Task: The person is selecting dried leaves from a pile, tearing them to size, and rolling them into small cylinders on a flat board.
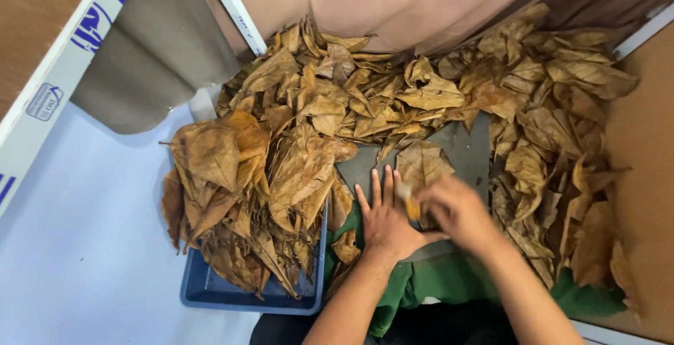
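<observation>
A dry brown leaf lies flat on a dark grey board in front of me. My left hand rests palm down on the board with fingers spread, its fingertips at the leaf's lower edge. My right hand is blurred over the leaf's lower right part and seems to grip a small yellowish object; what that object is cannot be made out.
A large heap of dry leaves rings the board at the back and right. A blue tray at the left holds a stack of leaves. Green cloth covers my lap. A pale blue surface lies at the left.
</observation>
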